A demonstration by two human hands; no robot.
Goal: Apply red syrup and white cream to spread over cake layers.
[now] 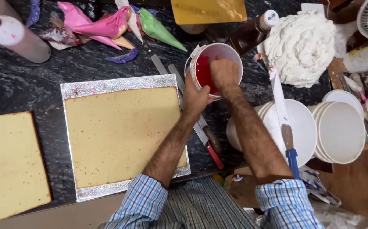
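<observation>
Near the far edge of the dark marble table [31, 85], just beyond the far right corner of the square yellow sponge cake on its silver board [122, 133]: a white plastic tub of red filling [211, 70]. Left hand [194, 99] cupped against the tub's near wall, fingers wrapped round it; right hand [224, 72] dipped inside, fingers bunched, grip hidden. Best to steady the tub firmly, scoop shallow, let drips fall inside. Beyond, by the far edge: pink and green cone-shaped piping bags [107, 25], a flat gold card [207, 10], a brown bottle with white cap [251, 32].
</observation>
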